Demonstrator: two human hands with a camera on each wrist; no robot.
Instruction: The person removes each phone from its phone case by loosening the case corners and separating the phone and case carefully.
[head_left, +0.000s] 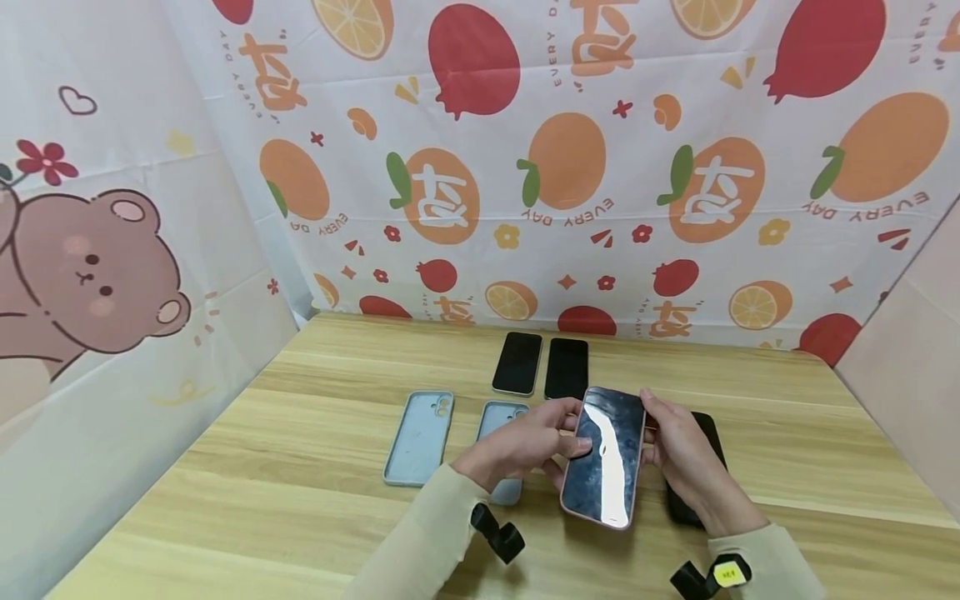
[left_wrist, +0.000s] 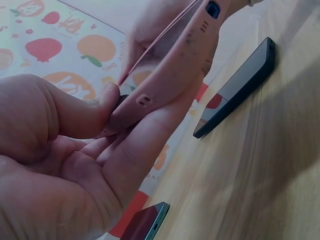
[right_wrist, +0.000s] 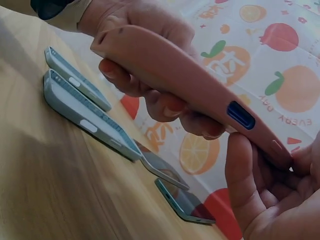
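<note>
The glossy dark phone in a pink case (head_left: 602, 462) is held above the pale wooden surface (head_left: 262, 483), fingers of the left hand (head_left: 528, 443) and right hand (head_left: 688, 450) clamped on its edges. Even edge pressure seems best; its fit is hard to judge. A light-blue phone case (head_left: 501, 414) and a black rectangular phone (head_left: 681, 507) crowd the space below.

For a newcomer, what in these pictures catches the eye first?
Probably the phone with its white glare, in a pink case, held by the left hand and right hand above the table. Then the fruit-print cloth behind it, and the bear sideways at the head view's far left.
</note>
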